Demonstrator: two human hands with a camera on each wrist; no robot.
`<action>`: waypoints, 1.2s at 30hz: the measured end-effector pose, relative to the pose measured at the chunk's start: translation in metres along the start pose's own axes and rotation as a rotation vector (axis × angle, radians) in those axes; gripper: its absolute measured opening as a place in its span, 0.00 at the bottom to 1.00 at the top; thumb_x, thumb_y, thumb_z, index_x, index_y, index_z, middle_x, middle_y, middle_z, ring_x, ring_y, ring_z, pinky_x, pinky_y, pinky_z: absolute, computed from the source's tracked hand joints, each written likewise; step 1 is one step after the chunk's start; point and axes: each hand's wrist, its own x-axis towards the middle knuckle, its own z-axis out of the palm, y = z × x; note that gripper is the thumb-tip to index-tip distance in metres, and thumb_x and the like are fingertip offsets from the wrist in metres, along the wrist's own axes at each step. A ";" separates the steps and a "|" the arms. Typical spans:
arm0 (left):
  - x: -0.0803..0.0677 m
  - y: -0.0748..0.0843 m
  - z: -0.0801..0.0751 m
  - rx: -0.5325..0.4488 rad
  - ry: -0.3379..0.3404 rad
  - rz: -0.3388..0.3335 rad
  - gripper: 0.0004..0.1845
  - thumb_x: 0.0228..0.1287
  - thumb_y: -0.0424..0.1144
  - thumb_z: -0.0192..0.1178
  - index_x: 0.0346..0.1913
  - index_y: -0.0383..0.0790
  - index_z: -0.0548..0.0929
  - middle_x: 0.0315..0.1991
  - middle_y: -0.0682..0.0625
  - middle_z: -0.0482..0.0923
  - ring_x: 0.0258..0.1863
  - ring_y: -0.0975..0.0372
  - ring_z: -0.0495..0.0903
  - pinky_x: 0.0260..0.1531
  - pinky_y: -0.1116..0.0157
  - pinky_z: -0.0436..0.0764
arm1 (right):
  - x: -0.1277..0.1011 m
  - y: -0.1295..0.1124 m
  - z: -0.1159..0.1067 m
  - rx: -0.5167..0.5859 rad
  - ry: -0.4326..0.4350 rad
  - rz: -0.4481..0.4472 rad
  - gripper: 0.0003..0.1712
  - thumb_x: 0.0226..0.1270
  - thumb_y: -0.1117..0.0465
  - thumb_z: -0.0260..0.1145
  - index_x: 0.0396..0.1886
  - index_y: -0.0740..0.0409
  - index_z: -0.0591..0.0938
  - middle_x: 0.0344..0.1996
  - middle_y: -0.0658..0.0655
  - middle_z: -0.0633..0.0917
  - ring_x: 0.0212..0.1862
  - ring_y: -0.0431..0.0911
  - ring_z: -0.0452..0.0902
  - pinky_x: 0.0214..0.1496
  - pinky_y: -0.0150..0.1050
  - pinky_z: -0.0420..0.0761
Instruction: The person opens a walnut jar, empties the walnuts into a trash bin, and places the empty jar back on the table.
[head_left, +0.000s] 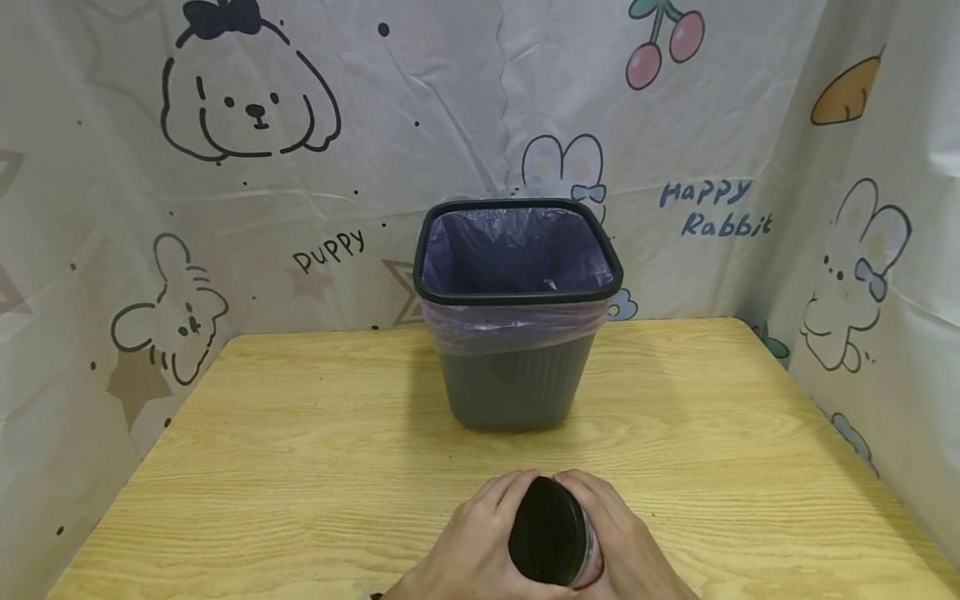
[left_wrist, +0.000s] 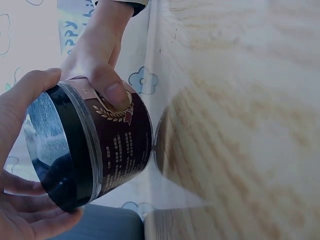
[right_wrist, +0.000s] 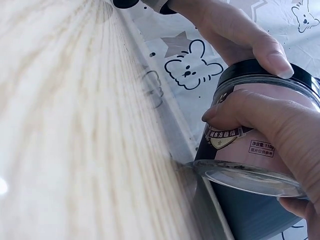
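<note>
A jar (left_wrist: 122,145) with a pink and dark brown printed label and a black lid (head_left: 547,533) is between my two hands, just above or touching the table, slightly tilted. My left hand (head_left: 476,537) grips the lid, with the thumb on one side and the fingers on the other, as the left wrist view shows. Around the clear-walled body curls my right hand (head_left: 633,542), its thumb pressed on the label in the right wrist view. The lid sits on the jar's mouth. Whatever the jar contains is hidden by the label.
Behind the hands, a grey waste bin (head_left: 517,383) with a black rim and a purple liner bag stands toward the back of the wooden table (head_left: 300,467). Printed cloth (head_left: 420,100) hangs around the back and sides.
</note>
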 end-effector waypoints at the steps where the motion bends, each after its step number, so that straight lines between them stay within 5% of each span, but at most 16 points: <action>1: 0.000 0.000 0.000 0.011 0.006 -0.007 0.55 0.38 0.71 0.69 0.63 0.33 0.70 0.54 0.47 0.77 0.52 0.59 0.78 0.46 0.63 0.81 | 0.000 0.000 0.000 -0.001 -0.001 -0.002 0.61 0.32 0.33 0.80 0.66 0.58 0.70 0.58 0.53 0.74 0.56 0.45 0.72 0.60 0.24 0.66; 20: 0.001 0.009 -0.001 0.084 0.010 -0.123 0.55 0.36 0.77 0.65 0.56 0.31 0.75 0.46 0.44 0.81 0.44 0.57 0.82 0.36 0.64 0.83 | 0.000 0.004 0.001 0.006 0.006 -0.055 0.58 0.38 0.31 0.76 0.65 0.61 0.71 0.58 0.56 0.74 0.56 0.47 0.72 0.58 0.29 0.71; 29: 0.000 0.008 0.002 0.093 0.018 -0.118 0.56 0.37 0.76 0.65 0.56 0.29 0.74 0.47 0.43 0.81 0.44 0.56 0.82 0.36 0.63 0.84 | -0.001 0.003 0.001 -0.015 0.003 -0.046 0.58 0.41 0.27 0.72 0.66 0.60 0.71 0.58 0.55 0.74 0.55 0.46 0.73 0.51 0.36 0.77; 36: 0.000 0.003 -0.003 -0.021 -0.141 -0.084 0.57 0.45 0.73 0.64 0.71 0.39 0.60 0.65 0.44 0.66 0.58 0.53 0.73 0.44 0.57 0.82 | 0.000 0.001 0.000 -0.032 -0.008 -0.041 0.60 0.36 0.29 0.76 0.66 0.60 0.70 0.58 0.56 0.74 0.55 0.47 0.73 0.50 0.37 0.78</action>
